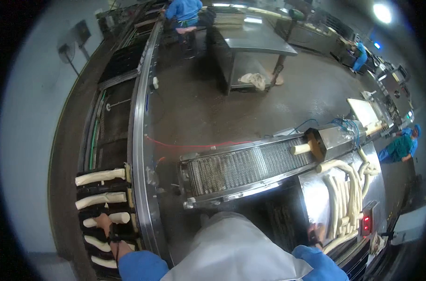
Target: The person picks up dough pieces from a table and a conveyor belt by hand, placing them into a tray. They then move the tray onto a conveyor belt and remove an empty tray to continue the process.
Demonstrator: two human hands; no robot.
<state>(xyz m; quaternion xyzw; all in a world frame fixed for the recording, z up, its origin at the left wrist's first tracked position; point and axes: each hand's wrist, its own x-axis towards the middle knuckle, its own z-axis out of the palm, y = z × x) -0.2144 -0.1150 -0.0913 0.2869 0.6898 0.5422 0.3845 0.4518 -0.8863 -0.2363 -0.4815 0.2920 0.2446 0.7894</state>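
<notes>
On the left, my left hand (pixel 103 222) is closed round a thick pale dough roll (pixel 120 218) lying in a dark tray slot. Above it, two dough strips (pixel 100 177) rest in their own slots, and more lie below, partly under my left wrist. My right hand (pixel 317 231) rests at the left edge of the steel table (pixel 311 187), beside long dough strips (pixel 335 206); its fingers are too unclear to read. Another dough piece (pixel 301 149) sticks out of the machine outlet onto the mesh conveyor (pixel 231 171).
A metal rail (pixel 140 103) runs along the tray line. Ahead stands a steel table (pixel 260 44) with cloth on its lower shelf. A red-lit display (pixel 366 224) is at the right. Co-workers in blue (pixel 184 10) stand farther off, one in green (pixel 401 146) at the right.
</notes>
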